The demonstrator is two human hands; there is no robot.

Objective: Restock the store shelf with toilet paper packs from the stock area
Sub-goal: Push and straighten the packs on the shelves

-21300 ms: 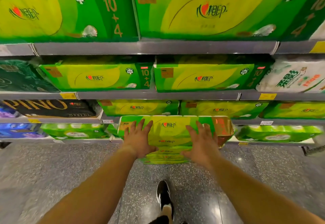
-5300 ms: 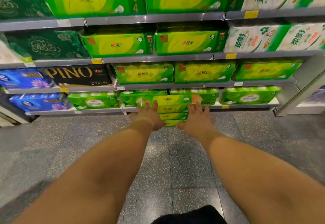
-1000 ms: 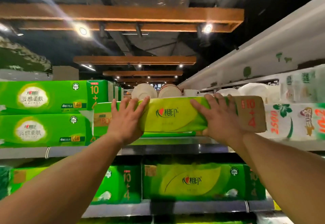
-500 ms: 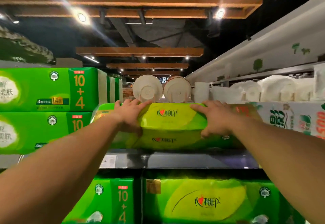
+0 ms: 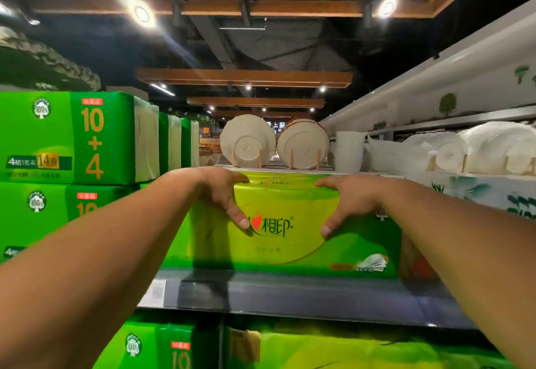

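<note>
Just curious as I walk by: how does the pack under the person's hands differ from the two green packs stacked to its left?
The held pack is yellow-green with a big red-heart logo; the stacked packs are darker green with "10+4" printed large. The held pack sits alone on the shelf; the stacked packs lie one atop another. The left hand and right hand grip only the held pack. Both are plastic-wrapped.

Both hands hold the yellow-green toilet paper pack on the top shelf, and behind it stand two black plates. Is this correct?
Not quite. In the head view the two round plates behind the yellow-green toilet paper pack are white, not black. Left hand and right hand do hold it.
</note>
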